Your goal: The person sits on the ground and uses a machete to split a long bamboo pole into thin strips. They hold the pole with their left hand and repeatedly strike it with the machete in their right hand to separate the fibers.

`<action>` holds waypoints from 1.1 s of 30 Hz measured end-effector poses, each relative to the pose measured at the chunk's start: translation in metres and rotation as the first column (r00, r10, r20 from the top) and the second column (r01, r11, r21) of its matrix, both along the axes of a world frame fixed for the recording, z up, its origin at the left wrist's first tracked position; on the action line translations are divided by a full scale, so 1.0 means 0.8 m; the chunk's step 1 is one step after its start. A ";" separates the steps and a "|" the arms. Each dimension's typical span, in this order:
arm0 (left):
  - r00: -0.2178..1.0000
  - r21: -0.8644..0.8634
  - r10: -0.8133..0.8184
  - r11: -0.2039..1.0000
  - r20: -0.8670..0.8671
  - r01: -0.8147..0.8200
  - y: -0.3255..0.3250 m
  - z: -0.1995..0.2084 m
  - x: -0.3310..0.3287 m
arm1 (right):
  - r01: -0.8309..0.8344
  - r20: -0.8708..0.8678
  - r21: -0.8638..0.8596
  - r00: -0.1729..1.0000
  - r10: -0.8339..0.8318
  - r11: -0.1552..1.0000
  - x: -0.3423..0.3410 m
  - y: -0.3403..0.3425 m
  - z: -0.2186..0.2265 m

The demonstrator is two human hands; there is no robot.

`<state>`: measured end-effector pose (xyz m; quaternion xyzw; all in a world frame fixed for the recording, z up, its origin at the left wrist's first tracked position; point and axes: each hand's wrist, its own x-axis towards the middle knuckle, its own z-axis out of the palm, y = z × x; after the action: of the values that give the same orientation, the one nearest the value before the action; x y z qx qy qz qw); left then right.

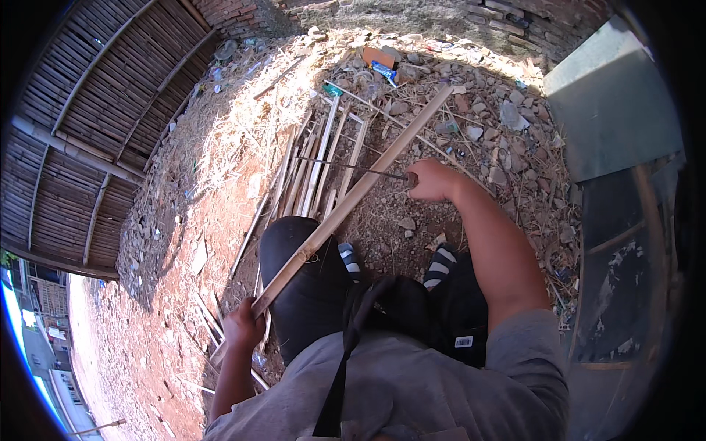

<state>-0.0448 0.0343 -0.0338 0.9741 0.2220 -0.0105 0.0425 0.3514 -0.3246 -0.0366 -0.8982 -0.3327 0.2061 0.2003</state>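
A long split bamboo strip (346,206) slants from the lower left up to the rubble, passing over my bent left knee. Its near end is gripped by my left hand (243,323), with the fingers closed round it. My right hand (430,181) is closed on the handle end of a long, thin, dark blade-like tool (342,165). The tool reaches leftward across the bamboo strip; whether it touches the strip I cannot tell. On the ground beyond my left knee, several narrow bamboo strips (318,165) lie side by side.
Stones and rubble (507,140) cover the ground ahead and right. A woven bamboo wall (95,95) rises at the left, a brick wall (500,29) at the back. Flat panels (618,103) stand on the right. Litter, including a blue wrapper (384,72), lies ahead.
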 end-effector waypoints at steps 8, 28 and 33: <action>1.000 0.006 0.004 1.000 0.022 -0.004 -0.002 -0.015 -0.020 | -0.055 0.095 0.012 0.994 0.053 0.998 -0.049 0.026 0.040; 0.999 0.066 -0.019 0.998 0.044 0.016 -0.005 0.005 -0.007 | 0.183 0.017 0.124 0.982 -0.187 0.975 0.013 -0.015 -0.025; 0.999 0.002 -0.009 1.000 0.037 0.009 0.001 -0.004 -0.019 | 0.128 0.003 0.127 0.992 -0.129 0.984 -0.014 0.007 0.018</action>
<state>-0.0596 0.0352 -0.0370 0.9751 0.2168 0.0077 0.0457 0.3401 -0.3193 -0.0225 -0.9044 -0.2874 0.1664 0.2680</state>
